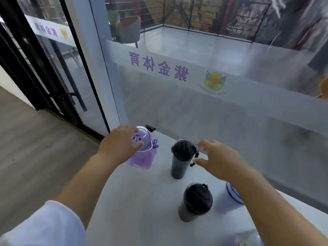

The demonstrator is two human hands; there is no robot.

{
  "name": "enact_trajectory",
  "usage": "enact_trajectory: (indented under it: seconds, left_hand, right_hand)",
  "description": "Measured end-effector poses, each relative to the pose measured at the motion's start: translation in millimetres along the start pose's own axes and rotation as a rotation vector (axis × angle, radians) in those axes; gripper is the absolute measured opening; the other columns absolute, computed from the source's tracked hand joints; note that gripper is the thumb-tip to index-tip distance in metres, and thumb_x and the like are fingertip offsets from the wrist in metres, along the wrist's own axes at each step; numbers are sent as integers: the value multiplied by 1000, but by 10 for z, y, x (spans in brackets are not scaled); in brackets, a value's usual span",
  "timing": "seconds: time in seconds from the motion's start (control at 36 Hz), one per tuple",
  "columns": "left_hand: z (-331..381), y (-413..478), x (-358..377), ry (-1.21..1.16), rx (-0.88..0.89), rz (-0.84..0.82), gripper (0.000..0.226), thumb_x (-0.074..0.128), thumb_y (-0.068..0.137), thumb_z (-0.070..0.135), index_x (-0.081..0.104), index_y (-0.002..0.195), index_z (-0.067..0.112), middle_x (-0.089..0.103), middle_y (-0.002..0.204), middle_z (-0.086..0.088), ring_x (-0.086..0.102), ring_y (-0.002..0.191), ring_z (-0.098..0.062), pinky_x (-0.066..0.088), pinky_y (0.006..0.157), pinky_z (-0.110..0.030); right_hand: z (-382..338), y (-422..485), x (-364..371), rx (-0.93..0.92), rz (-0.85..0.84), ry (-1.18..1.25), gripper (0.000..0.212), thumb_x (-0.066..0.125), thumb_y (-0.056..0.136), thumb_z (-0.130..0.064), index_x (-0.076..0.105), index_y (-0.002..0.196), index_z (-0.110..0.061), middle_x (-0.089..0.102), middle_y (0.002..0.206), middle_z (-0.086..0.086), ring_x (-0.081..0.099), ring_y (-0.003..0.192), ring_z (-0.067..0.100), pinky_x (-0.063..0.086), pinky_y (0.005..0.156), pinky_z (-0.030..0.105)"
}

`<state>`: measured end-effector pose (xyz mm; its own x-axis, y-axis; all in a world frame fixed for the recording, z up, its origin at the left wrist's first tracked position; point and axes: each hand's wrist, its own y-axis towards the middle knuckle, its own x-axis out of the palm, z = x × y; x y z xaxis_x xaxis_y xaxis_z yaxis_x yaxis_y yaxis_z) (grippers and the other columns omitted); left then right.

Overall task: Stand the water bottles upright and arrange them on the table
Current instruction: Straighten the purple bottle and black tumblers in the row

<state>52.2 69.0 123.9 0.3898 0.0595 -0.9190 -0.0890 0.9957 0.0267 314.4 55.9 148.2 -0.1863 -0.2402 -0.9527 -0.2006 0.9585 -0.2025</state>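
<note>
At the far left a white sleeve [44,226] covered the upper arm. The left hand [118,143] reached to the purple bottle [143,153], which stood upright near the far left corner of the white table [142,201]; its fingers [137,145] curled around the clear domed lid, thumb low and fingertips at the lid's top, apparently gripping it. To the right a tall black bottle [179,160] stood upright, well apart from the purple one. The right hand [220,160] hovered just beside its cap, fingers spread open and holding nothing. Nearer the camera stood a second black bottle [195,203], upright. Right of it, a pale bottle with a blue-ringed top [230,197] was partly hidden by the right forearm.
</note>
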Motion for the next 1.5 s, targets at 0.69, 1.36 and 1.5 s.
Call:
enact_trajectory:
  seconds: [0.69,1.36,1.5]
  left_hand:
    - [-502,1165,579,-34,217,-337,82,75,73,31,32,143,33,44,132,-3,46,116,-28,44,97,-37]
    - [-200,1961,739,-121,372,-380,76,71,79,21,30,143,26,39,137,-1,42,120,-29,43,96,-39]
    - [-201,1964,761,-136,384,-377,76,71,80,20,30,143,25,38,138,-2,41,121,-29,43,96,-39]
  right_hand:
    - [-396,804,414,164,-84,121,64,64,80,-37,36,136,-24,45,130,3,47,116,27,46,93,41]
    - [-294,1583,283,207,-38,176,67,66,80,-32,35,139,-19,44,133,10,45,119,31,43,97,40]
    - [-273,1636,249,210,-69,161,72,66,80,-33,32,141,-21,42,134,9,44,119,31,44,98,41]
